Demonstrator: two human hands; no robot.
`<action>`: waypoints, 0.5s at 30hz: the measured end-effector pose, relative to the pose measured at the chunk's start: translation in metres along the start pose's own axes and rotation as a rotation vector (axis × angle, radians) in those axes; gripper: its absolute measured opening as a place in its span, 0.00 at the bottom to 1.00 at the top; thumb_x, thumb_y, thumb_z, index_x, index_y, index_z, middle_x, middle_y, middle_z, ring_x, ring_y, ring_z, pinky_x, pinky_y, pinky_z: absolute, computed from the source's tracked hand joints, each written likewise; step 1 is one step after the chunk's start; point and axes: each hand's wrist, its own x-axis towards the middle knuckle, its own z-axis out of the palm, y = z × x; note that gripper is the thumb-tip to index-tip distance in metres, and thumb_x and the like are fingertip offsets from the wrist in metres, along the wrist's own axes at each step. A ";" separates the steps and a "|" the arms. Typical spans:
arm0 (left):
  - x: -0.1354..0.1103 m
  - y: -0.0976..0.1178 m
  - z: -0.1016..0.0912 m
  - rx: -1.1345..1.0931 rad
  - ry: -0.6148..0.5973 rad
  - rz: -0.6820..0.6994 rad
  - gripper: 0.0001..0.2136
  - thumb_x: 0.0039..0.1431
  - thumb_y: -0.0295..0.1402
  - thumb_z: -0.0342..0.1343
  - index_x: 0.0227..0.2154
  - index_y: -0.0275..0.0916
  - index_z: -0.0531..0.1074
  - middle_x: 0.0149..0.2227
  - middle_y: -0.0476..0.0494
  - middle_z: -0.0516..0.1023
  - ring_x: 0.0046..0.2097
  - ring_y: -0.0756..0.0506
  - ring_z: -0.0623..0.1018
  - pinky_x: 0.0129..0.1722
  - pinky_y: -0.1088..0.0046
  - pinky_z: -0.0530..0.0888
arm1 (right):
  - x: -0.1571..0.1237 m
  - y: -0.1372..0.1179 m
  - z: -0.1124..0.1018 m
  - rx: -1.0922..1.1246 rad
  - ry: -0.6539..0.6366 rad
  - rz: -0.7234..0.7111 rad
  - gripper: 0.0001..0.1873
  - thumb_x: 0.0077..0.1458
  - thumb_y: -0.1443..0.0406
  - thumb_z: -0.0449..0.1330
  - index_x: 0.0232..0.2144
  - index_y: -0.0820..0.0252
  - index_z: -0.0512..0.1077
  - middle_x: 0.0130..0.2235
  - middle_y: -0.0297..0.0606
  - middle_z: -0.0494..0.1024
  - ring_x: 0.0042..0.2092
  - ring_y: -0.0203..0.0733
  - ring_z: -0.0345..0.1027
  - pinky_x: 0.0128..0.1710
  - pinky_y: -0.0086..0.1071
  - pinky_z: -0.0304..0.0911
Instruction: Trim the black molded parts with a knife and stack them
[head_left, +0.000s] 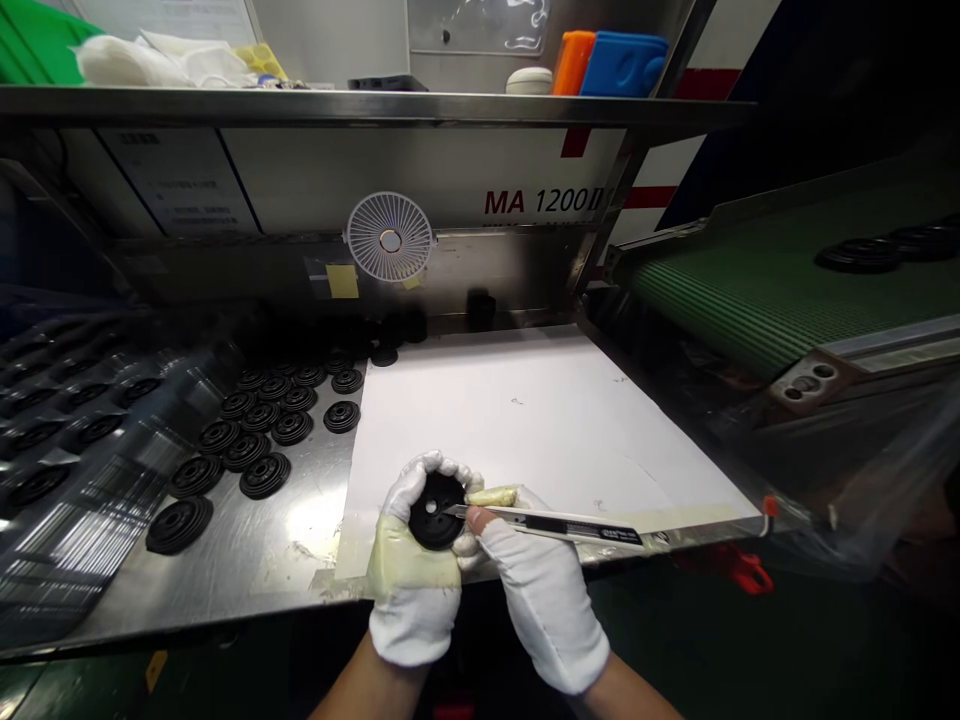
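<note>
Black rubber disc: round, center holes showing, face tilting upward, resting in the left hand above white paper.
Left hand: curling around the rim.
Right hand: pinching a craft knife, blade pointing left against the disc.

Stainless steel shelf above a white machine panel, dark green floor below

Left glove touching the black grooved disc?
Touching. The head view shows the left glove wrapped around the black grooved disc, its fingers pressed against the disc's rim.
</note>
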 end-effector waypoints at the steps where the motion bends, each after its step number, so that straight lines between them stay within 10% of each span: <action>1: 0.000 0.000 0.000 0.000 -0.005 0.002 0.06 0.50 0.32 0.56 0.31 0.39 0.73 0.31 0.47 0.73 0.34 0.47 0.74 0.29 0.72 0.72 | -0.001 0.000 0.000 0.018 -0.005 0.035 0.07 0.48 0.63 0.62 0.27 0.60 0.69 0.26 0.33 0.75 0.29 0.38 0.70 0.35 0.34 0.68; 15: -0.001 -0.003 -0.005 0.123 0.059 0.066 0.08 0.44 0.32 0.59 0.30 0.38 0.72 0.31 0.45 0.73 0.35 0.45 0.74 0.31 0.70 0.72 | 0.004 0.002 -0.001 0.124 0.003 0.251 0.08 0.42 0.63 0.64 0.25 0.63 0.72 0.24 0.34 0.76 0.23 0.35 0.68 0.27 0.30 0.66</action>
